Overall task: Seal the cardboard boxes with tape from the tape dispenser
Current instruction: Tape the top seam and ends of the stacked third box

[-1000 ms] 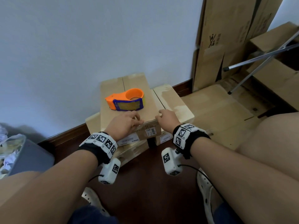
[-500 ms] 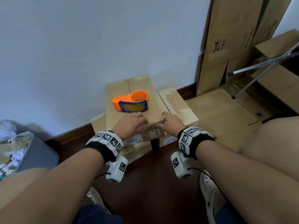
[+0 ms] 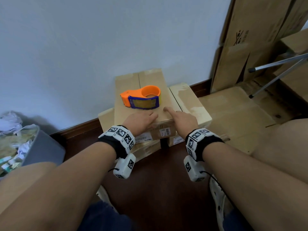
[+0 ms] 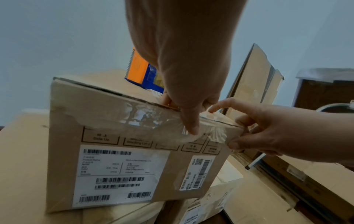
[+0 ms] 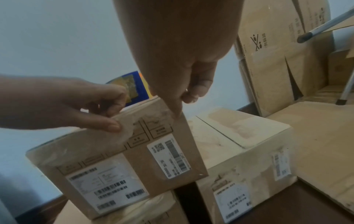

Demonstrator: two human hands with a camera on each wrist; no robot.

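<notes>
A grey bin [image 3: 41, 144] of crumpled paper sits far left, and beside it the left hand [image 3: 141, 120] lies over the near top edge of the top cardboard box [image 3: 126, 107], fingers flat on the lid and thumb [image 4: 189, 121] pressing clear tape [image 4: 153, 116] onto the front face. The orange tape dispenser [image 3: 140, 96] lies on that lid just beyond the fingers, long axis left-right, cutter end pointing left. The right hand [image 3: 183, 120] grips the box's near right corner, index finger stretched across the lid, other fingers curled; a second box [image 3: 188, 100] stands right.
</notes>
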